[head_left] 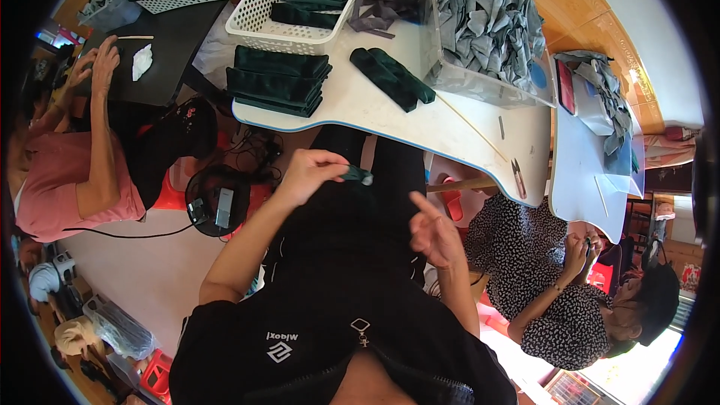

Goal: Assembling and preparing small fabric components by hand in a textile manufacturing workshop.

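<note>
Over my lap, my left hand (319, 172) pinches a small piece of dark green fabric (354, 174) between thumb and fingers; a pale bit shows at its end. To the right of it my right hand (435, 231) is held apart in the air, index finger stretched out, nothing visible in it. In front of me on the white table (360, 120) lies a folded stack of dark green velvety fabric (277, 80). Two dark green fabric strips (391, 79) rest beside it. A thin wooden stick (472, 126) and small thread snips (518, 178) lie farther right.
A white perforated basket (281, 43) of green fabric and a clear bin (487, 86) heaped with grey fabric stand at the back. One person in pink (67, 180) works at the left; another in a patterned dress (555, 285) sits at the right. A black fan (217, 199) stands left of my legs.
</note>
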`<action>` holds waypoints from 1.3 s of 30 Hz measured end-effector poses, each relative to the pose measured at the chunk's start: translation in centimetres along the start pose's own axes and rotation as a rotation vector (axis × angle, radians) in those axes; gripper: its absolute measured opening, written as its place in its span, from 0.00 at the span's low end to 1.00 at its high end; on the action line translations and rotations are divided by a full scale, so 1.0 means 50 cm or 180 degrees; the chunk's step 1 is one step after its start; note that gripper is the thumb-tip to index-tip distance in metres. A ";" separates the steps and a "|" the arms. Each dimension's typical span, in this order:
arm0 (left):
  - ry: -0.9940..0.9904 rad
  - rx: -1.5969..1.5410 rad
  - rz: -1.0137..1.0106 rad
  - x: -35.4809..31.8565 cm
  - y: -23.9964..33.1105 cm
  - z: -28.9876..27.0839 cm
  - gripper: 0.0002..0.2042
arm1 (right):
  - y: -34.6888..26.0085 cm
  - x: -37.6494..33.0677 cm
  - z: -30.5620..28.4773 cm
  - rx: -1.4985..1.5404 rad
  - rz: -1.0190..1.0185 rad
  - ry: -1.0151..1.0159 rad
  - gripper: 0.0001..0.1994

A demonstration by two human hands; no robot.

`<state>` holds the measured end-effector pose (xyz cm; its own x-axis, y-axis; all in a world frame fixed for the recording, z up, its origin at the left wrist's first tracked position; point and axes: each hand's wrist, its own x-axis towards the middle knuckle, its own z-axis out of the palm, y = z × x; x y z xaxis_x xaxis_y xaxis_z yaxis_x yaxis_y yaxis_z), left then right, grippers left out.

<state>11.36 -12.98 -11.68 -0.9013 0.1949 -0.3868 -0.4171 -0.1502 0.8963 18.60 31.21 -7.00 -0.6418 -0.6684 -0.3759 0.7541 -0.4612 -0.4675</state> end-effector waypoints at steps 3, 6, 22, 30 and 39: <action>-0.0073 -0.0358 -0.0097 0.001 0.007 -0.002 0.08 | -0.006 0.008 -0.041 -0.1656 -0.0701 0.1323 0.51; -0.0349 -0.0668 -0.0175 -0.002 0.041 0.081 0.09 | 0.012 0.078 0.023 -0.2338 -0.0509 0.1188 0.30; 0.0791 0.2251 0.2206 0.260 0.441 0.222 0.12 | -0.367 0.128 0.091 -0.2672 -0.1382 0.1964 0.26; 0.0349 0.4111 0.2570 0.254 0.349 0.402 0.32 | -0.736 0.053 0.132 -0.4357 -0.2974 0.3046 0.17; 0.0314 0.3588 0.2447 0.234 0.373 0.408 0.31 | -1.121 0.120 0.238 -0.4102 -0.3411 0.3099 0.13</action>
<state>-4.58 6.29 4.91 -0.8848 0.3452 0.3130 0.4655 0.6847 0.5608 -25.87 46.12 26.49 -0.8822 0.2676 0.3873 -0.1910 0.5485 -0.8141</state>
